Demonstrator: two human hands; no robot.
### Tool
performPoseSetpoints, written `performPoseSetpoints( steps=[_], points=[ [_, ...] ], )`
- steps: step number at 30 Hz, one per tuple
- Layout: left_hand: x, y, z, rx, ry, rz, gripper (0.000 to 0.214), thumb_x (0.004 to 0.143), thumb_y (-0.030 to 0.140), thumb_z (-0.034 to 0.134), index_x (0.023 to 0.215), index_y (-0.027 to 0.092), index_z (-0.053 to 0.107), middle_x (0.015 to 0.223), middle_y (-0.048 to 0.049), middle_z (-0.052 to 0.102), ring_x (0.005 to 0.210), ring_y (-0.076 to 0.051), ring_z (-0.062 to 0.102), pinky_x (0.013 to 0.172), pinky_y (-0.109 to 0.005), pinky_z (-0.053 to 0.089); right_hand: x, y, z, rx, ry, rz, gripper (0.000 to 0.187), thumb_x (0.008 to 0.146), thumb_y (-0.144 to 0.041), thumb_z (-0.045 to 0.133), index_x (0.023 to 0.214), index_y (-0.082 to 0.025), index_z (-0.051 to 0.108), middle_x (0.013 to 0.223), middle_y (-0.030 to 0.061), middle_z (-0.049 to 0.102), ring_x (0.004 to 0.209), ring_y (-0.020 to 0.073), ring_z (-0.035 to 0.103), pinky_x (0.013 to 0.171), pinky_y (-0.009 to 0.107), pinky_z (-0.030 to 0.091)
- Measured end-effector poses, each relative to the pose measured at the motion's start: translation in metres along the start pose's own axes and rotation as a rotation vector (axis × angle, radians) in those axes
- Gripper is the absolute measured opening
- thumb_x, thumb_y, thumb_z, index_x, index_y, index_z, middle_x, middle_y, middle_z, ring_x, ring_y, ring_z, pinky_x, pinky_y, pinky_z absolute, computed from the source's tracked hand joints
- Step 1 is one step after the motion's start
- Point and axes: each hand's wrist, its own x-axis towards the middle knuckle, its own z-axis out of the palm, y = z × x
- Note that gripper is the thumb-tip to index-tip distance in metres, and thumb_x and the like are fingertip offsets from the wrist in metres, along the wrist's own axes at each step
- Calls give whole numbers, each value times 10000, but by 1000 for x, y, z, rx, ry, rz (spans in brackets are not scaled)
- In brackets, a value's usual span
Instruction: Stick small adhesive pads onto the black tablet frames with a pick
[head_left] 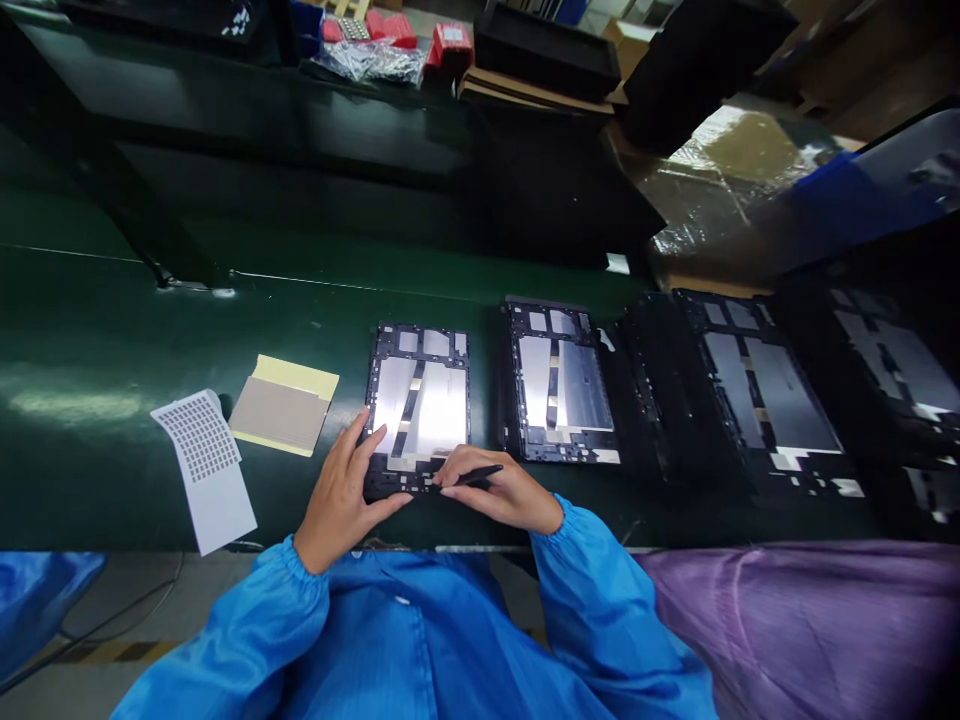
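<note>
A black tablet frame (418,400) with shiny metal panels lies on the green belt (112,330) right in front of me. My left hand (341,495) rests on the frame's near left corner, fingers spread along its edge and thumb against the bottom rim. My right hand (499,490) is closed in a pinch on a thin black tool (472,477), whose tip points left at the frame's near edge. Both arms wear blue sleeves.
A white sheet of small stickers (206,465) and a tan pad with yellow backing (283,405) lie left of the frame. Several more tablet frames (562,385) line up to the right. A purple sleeve (802,620) of another person is at the lower right. Red boxes (450,45) stand far back.
</note>
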Motion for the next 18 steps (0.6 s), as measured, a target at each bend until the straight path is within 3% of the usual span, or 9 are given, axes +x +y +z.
performPoseSetpoints(
  steps=[18],
  points=[
    [-1, 0, 0, 3, -9, -3, 822, 887, 449, 685, 1555, 307, 229, 1650, -137, 263, 1496, -349, 320, 1161, -554, 381, 4, -4, 0, -49, -48, 2, 116, 1005, -266, 573, 996, -186, 655, 933, 84, 707, 897, 178, 691, 829, 337, 590]
  ],
)
